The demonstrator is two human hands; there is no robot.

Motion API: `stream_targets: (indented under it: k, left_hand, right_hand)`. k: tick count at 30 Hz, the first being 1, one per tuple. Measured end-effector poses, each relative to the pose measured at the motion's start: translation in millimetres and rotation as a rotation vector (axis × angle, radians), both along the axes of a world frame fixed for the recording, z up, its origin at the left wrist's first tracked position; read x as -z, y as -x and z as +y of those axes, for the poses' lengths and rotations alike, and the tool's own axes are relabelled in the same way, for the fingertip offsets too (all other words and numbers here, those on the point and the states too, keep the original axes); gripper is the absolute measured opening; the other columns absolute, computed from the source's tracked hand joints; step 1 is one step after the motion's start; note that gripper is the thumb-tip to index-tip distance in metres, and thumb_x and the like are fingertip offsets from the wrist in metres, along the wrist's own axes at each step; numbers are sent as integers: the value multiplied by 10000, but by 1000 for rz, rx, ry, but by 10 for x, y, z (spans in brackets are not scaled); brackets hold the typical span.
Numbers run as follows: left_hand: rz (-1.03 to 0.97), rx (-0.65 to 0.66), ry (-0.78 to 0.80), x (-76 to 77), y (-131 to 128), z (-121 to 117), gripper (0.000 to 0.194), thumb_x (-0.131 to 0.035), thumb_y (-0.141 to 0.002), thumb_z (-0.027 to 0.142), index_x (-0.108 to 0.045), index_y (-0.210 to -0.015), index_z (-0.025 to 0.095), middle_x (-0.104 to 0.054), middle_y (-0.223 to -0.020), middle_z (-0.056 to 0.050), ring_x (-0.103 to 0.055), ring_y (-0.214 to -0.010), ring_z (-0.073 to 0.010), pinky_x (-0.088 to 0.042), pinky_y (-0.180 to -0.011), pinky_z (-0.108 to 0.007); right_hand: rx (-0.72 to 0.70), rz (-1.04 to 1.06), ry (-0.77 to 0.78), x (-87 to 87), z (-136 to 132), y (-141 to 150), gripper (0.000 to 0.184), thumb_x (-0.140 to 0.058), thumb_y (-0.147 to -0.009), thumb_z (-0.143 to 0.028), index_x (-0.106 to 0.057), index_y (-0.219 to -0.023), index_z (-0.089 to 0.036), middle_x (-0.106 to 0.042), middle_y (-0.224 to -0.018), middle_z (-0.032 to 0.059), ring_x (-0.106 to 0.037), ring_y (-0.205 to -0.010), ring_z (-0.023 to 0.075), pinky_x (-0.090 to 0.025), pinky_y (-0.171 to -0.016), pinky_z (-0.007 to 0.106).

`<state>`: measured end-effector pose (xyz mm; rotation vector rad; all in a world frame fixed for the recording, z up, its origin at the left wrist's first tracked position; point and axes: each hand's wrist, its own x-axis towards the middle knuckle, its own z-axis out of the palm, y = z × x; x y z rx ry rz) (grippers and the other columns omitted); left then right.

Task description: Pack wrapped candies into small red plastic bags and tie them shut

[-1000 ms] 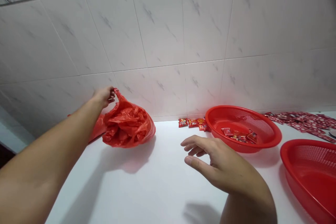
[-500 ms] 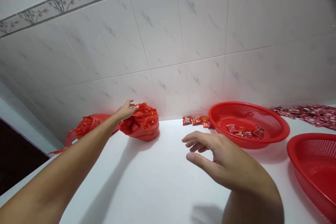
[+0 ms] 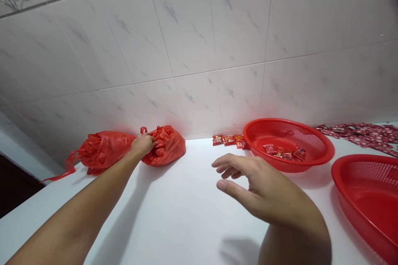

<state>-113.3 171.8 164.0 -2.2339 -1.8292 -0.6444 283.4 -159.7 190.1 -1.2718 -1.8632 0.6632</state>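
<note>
At the back of the white table, my left hand is at the mouth of a crumpled red plastic bag, fingers bent onto its gathered plastic; their tips are partly hidden. The bag bulges, and its contents cannot be made out. My right hand hovers over the table with nothing in it, thumb apart from loosely curved fingers. Nearest to it are small red packets lying by the wall and a red plastic basket with several more packets inside.
Another red plastic bag lies to the left, its handle trailing toward the table's edge. A second red basket stands at the right front. Behind it, many red-and-white patterned packets are spread along the tiled wall.
My left hand has come down from above the bag onto its mouth, and the bag's top has shifted, with loops of plastic now standing up. My right hand has hardly changed.
</note>
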Motion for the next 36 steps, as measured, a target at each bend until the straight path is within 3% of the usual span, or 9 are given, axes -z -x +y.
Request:
stream_targets:
  k: [5,10,14,16,20,24,29,32,36]
  left_hand:
    - [-147,-142,-245,-267,-171,-14,233,-558,-964,326,-730,-970,169,-684,-1303,-159,-567,-1268,-330,-413,-1089,-475]
    - [-329,-203,-393,-712,-352,-70,248,-514,-1024,330,-653,-1087,135,-697,-979,-79,-633,-963,-238,-468,-881,-386]
    - [-508,-278,-622,-1089,-481,-66,351,-234,-1126,273,-529,-1194,94,-656,-1181,-108,-584,-1064,-176,-418,-947,-374]
    - [-553,-255,-656,-1210,-529,-45,388,-189,-1137,276,-531,-1108,94,-658,-1166,-104,-574,-1109,-156,-399,-975,-372]
    - [-573,-129,-611,-1332,-565,-19,356,-403,-1094,402,-572,-940,129,-690,-919,-62,-636,-1073,-189,-428,-934,-391]
    - [-603,-72,-845,-1559,-577,-51,327,-349,-1108,370,-572,-1135,133,-688,-1119,-106,-646,-1136,-210,-417,-1009,-440]
    - [-629,63,-1109,-1985,-855,-393,565,-222,-1138,577,-531,-1120,104,-616,-1106,-52,-605,-1089,-144,-459,-1028,-441]
    - [-583,337,-1130,-1915,-1233,-934,409,-401,-1133,467,-553,-1058,95,-577,-962,-8,-596,-946,-111,-503,-949,-390]
    - [-513,809,-678,-1297,-1732,-1850,186,-575,-1071,343,-603,-958,197,-610,-858,24,-635,-795,-111,-568,-787,-292]
  right_hand:
    - [9,-18,-2,6,0,17,289,-646,-977,-421,-693,-1249,-337,-757,-1205,-14,-712,-1078,222,-560,-889,380]
    - [30,-23,15,13,20,25,290,-640,-979,-434,-698,-1247,-342,-757,-1208,-9,-718,-1077,221,-563,-877,375]
    - [22,-31,18,7,27,31,285,-641,-977,-425,-698,-1243,-339,-760,-1208,-11,-717,-1081,225,-563,-880,377]
    - [15,-32,21,3,29,30,284,-646,-977,-422,-700,-1243,-339,-761,-1207,-14,-716,-1082,223,-562,-885,376]
    - [17,-31,25,-3,28,33,287,-634,-987,-415,-702,-1250,-324,-761,-1207,1,-716,-1081,223,-562,-884,376]
    - [20,-30,30,-9,8,22,288,-643,-982,-422,-706,-1246,-324,-765,-1189,6,-713,-1090,231,-564,-888,385]
    - [22,-12,16,16,18,-13,280,-646,-978,-427,-715,-1229,-324,-762,-1191,27,-722,-1080,252,-579,-881,400]
    - [43,36,-14,49,86,15,435,-651,-971,-422,-627,-1393,-319,-708,-1320,70,-743,-1017,255,-604,-844,406]
    - [192,193,-133,72,247,107,922,-774,-854,-448,-301,-1636,-326,-577,-1483,142,-743,-967,268,-617,-710,374]
